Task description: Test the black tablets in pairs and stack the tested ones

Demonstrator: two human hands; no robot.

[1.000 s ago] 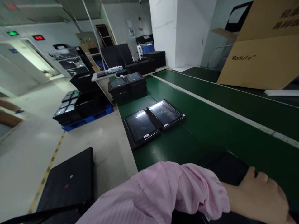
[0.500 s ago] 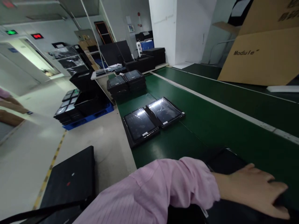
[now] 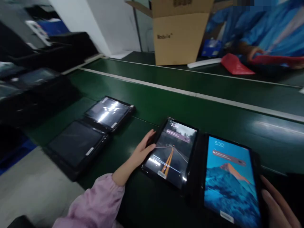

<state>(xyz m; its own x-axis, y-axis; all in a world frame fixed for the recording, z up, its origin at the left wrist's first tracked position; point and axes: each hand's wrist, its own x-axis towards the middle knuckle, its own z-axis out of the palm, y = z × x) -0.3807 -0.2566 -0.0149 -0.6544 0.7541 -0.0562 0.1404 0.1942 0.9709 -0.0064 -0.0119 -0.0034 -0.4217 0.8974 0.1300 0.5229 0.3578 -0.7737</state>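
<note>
Two lit tablets lie side by side in a black tray on the green bench. The left tablet (image 3: pixel 171 152) shows a road picture, and the right tablet (image 3: pixel 231 182) a blue mountain picture. My left hand (image 3: pixel 142 150), in a pink sleeve, grips the tray's left edge with the thumb on top and fingers partly hidden. At the opposite edge my right hand (image 3: pixel 276 202) holds the tray, cut off by the frame. Left of these, a second black tray (image 3: pixel 108 139) holds two dark-screened tablets, each with a small white label.
The green bench (image 3: pixel 147 98) has white strips along it. Stacked black trays (image 3: pixel 40 95) stand at the left. Across the bench are a cardboard box (image 3: pixel 179 39), a red bag (image 3: pixel 236 65) and a person in blue (image 3: pixel 268 34) handling something red.
The view has swung right. My left arm, stretched far right over dark things, has drawn back to the tray's left edge. Two lit tablets and my right hand have come into view.
</note>
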